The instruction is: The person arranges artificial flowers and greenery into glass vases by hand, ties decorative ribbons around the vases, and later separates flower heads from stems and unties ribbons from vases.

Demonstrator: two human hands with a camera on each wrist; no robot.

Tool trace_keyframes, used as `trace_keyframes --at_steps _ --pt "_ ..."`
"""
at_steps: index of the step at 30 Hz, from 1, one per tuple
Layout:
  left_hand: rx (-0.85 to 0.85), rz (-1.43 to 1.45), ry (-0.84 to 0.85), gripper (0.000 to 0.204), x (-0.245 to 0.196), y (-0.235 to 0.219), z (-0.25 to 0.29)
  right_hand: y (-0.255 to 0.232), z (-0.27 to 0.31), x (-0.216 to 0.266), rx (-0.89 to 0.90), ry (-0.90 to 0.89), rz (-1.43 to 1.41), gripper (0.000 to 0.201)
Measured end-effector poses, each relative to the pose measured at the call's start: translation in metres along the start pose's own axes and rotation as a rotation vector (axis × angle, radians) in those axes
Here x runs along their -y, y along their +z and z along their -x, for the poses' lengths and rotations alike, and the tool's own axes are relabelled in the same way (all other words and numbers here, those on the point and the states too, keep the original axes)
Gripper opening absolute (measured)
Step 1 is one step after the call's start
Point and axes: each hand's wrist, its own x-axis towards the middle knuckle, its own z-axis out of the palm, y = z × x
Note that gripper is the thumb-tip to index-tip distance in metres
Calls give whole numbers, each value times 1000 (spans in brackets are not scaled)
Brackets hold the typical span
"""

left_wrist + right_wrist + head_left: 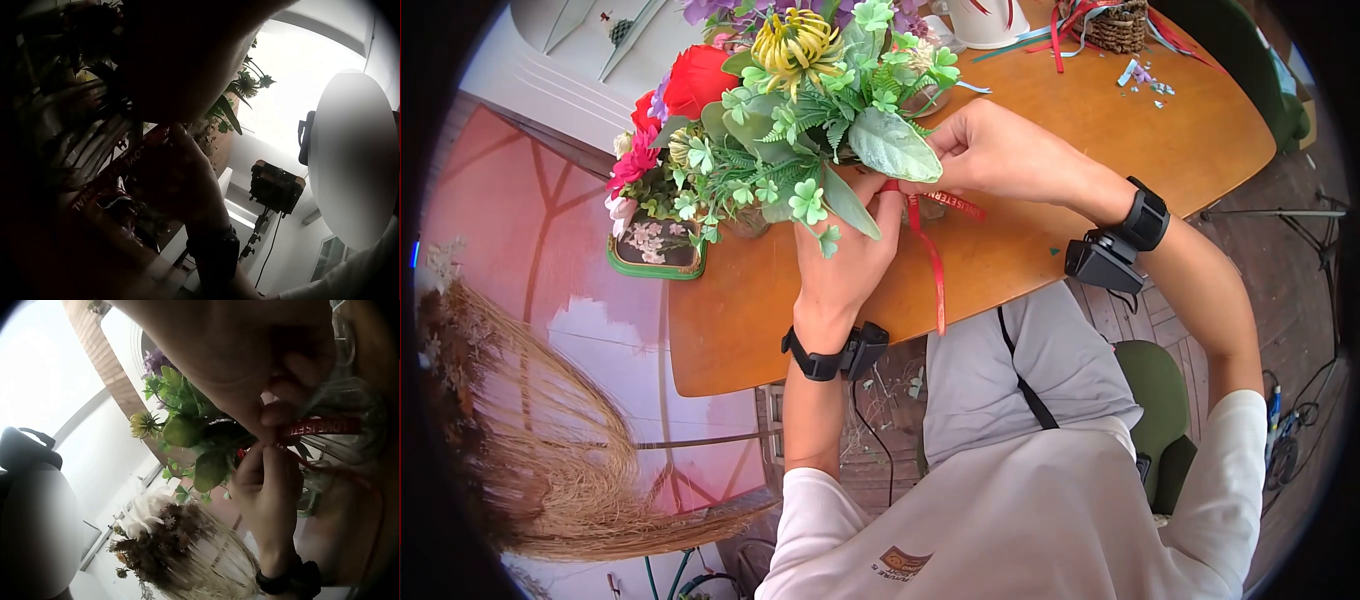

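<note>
A bouquet of mixed flowers (745, 150), with red, yellow and purple blooms among green leaves, stands over the table's far left part. Below its leaves a red ribbon (328, 426) with white printed letters runs round the stems; one tail hangs toward the person. My left hand (845, 250) pinches the ribbon at the stems, its fingertips partly hidden by leaves. From the right, my right hand (1005, 155) meets it there, thumb and forefinger pinching the ribbon. In the right wrist view the fingertips of both hands come together at the ribbon, beside a clear glass vase (369, 403).
On the wooden table (1060, 120) stand a woven basket (1116, 28) trailing ribbons and a white container (990, 22). Small scraps (1145, 76) lie near them. A green-rimmed tray (655, 268) sits at the left edge. Dried grass (560, 440) spreads at the lower left.
</note>
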Motion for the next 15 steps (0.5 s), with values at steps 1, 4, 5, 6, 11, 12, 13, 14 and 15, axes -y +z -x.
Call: trace_keyframes --at_steps 1,4,5,6,11,12,13,14,15 --pt "56 131 -144 13 -1 0 2 0 1 3 -22 4 11 32" --pt "187 235 -247 15 2 -4 3 1 0 0 -53 -7 18 31" --pt "261 209 -202 16 3 -8 1 2 -1 -2 -66 -21 16 30" --pt "262 208 -202 16 2 -13 -1 3 -1 -3 -66 -21 15 30" --pt "222 525 -436 19 -8 -14 -4 4 -1 -5 -110 -52 11 29" --pt "223 525 -436 19 -8 -12 -3 3 0 -3 -109 -52 10 29" --pt "206 428 -387 19 -10 -10 -3 3 0 -1 -89 -40 1 29" --pt "190 333 -337 20 -10 -8 -3 3 1 0 -69 -28 -6 28" --pt "188 332 -338 20 -9 -5 -2 3 0 0 -68 -29 -6 28"
